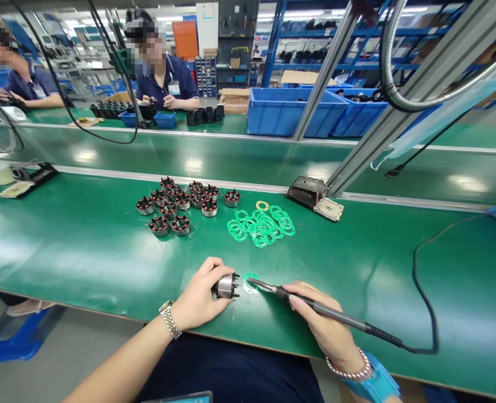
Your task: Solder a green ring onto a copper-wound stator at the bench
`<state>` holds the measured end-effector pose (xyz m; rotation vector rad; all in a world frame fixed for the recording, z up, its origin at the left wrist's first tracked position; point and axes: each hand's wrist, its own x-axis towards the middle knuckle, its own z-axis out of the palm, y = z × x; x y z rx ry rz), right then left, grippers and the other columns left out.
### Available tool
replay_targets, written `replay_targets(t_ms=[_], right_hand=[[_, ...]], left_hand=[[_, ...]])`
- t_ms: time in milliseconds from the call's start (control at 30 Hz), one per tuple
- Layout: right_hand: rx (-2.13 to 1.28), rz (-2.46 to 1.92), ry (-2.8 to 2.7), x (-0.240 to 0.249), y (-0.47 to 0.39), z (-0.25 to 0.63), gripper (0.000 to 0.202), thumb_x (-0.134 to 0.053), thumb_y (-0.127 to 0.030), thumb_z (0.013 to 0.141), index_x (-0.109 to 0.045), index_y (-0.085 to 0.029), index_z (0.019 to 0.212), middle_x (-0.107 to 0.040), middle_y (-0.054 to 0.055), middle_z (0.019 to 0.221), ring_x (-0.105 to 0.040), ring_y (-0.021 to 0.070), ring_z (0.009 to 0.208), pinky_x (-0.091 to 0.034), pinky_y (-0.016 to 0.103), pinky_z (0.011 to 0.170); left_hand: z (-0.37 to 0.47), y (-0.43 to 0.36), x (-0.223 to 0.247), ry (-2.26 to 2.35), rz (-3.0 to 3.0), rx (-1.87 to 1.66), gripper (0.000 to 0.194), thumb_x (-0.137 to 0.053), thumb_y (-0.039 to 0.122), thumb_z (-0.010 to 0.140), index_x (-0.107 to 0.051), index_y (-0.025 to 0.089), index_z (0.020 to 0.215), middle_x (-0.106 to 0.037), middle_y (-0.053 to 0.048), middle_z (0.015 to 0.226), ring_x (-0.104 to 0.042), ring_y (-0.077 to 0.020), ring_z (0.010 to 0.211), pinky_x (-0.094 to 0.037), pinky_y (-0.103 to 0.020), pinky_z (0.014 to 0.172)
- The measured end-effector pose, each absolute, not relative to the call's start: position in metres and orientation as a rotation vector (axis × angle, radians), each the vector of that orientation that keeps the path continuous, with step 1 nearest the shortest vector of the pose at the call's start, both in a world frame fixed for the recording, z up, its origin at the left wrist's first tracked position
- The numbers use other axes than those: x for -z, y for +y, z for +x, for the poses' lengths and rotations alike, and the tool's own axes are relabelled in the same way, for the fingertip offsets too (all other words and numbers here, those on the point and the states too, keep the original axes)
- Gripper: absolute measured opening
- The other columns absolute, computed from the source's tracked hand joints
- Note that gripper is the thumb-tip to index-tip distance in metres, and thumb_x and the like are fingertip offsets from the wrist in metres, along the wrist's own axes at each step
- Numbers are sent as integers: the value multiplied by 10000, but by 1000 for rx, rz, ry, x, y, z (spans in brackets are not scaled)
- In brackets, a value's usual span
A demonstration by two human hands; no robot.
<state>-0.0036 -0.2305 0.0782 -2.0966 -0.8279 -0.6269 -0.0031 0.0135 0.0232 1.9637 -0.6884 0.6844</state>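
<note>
Green covers the bench (105, 240). Near its front edge, the left hand (203, 296) is curled around 1 round metal part (223, 286), which lies on its side with its black pegs (236, 295) facing right. The right hand (323, 324) holds a soldering iron (348, 318) like a pencil. The iron's tip is over a small green ring (251, 289) just beside the pegs, but I cannot tell if they touch. Farther back is a pile of green rings (264, 226), with 1 tan ring (262, 206) behind it. More metal parts (183, 200) sit left of the pile.
</note>
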Motion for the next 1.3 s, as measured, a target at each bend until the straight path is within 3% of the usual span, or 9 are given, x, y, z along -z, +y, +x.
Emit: replay_targets(t_ms=[400,1300], right_hand=[[605,-2132,-896,-80,-228,-6,110,-569,-288,775,-648,-216,803,-646,28,742,-614,163,667,-509,245,629],[539,-2169,-902,-79,-227,-5,176,-563,-361,792,-663,-216,804,-650,52,748,-622,186,698,-518,279,655]], left_hand=[[-2,12,-24,-706,1948,-716,404,-579,74,675,-521,185,1059,-459,-68,1010,-526,-187,961,-463,-309,856],[0,14,-25,-690,1960,-683,395,-608,108,681,-538,203,1058,-480,-65,1008,-522,-202,990,-452,-337,885]])
